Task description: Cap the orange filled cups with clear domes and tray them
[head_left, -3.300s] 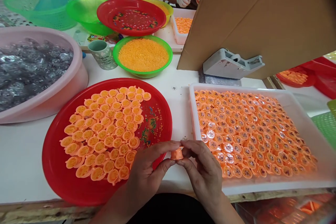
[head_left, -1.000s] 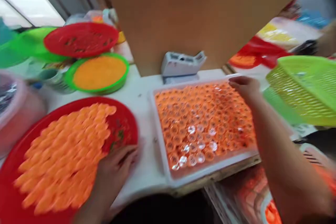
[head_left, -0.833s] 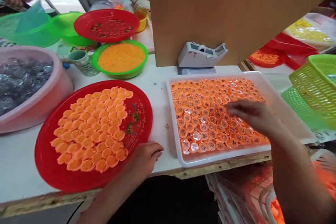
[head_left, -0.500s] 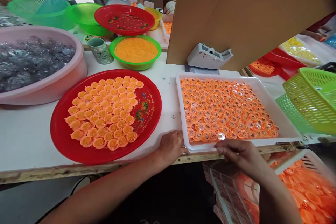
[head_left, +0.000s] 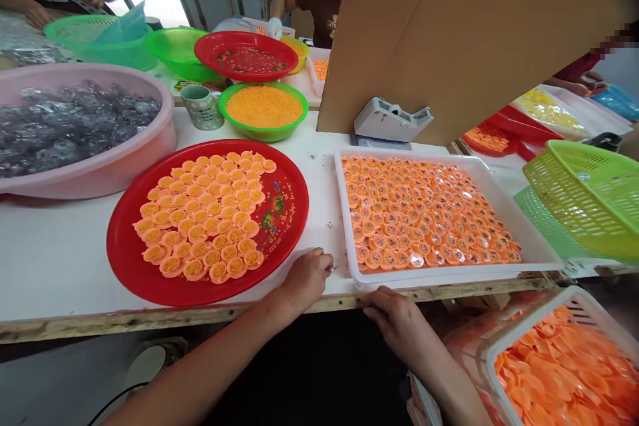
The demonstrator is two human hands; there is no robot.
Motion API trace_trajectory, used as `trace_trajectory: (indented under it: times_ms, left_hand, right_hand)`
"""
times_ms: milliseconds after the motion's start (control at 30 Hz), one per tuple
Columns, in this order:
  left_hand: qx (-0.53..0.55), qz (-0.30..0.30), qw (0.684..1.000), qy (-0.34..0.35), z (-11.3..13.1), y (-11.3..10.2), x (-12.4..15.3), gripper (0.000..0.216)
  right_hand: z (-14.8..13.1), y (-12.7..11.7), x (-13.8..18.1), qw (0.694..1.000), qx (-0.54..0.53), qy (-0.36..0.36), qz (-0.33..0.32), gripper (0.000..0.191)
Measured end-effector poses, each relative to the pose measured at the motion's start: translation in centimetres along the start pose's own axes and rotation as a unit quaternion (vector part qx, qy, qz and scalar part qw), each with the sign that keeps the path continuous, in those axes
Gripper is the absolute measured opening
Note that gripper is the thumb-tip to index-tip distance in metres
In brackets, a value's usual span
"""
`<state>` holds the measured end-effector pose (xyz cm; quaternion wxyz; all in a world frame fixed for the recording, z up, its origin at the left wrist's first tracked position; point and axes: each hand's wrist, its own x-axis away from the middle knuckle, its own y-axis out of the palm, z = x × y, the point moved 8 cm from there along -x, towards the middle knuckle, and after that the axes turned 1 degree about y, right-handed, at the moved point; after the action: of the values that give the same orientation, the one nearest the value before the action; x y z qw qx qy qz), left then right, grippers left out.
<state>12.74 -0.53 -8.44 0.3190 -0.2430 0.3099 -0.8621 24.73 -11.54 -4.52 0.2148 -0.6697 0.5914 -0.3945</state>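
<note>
My left hand rests on the white table, fingers curled and holding nothing, between the red round tray and the white plastic tray. The red tray bears overlapping orange cups with yellow centres. Rows of orange cups with clear domes fill the white tray. My right hand lies at the wooden table edge below the white tray's front rim, its fingers slightly apart and empty.
A pink basin holds silvery foil pieces. Yellow granules fill a green bowl beside a mug. A tape dispenser stands before a cardboard sheet. Lime baskets sit right; a crate of orange pieces sits below.
My right hand has moved from over the white tray down to the table edge. My left hand has drawn back slightly from the tray's corner. My view has shifted slightly.
</note>
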Motion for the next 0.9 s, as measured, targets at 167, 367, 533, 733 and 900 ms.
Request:
trace_trajectory:
  times_ms: [167,367,533,733,900]
  left_hand:
    - [0.048,0.024,0.998,-0.011,-0.7,-1.0,0.3,0.021]
    - [0.158,0.061,0.984,-0.052,-1.9,-2.3,2.3,0.021]
    - [0.321,0.059,0.939,-0.107,-2.5,-3.1,4.8,0.016]
    - [0.459,0.069,0.881,-0.092,-1.7,-4.7,5.5,0.019]
    - [0.498,0.097,0.853,-0.123,-2.8,-5.7,4.9,0.012]
  right_hand:
    - [-0.8,1.7,0.4,0.987,0.133,-0.031,0.082,0.03]
    - [-4.1,5.4,-1.6,0.983,0.127,-0.114,0.071,0.039]
    - [-6.1,4.0,-2.9,0.985,-0.053,-0.099,0.129,0.042]
    - [-6.1,2.1,-5.0,0.935,-0.327,-0.017,0.133,0.025]
    - [-6.7,3.0,-6.7,0.907,-0.413,0.003,0.085,0.029]
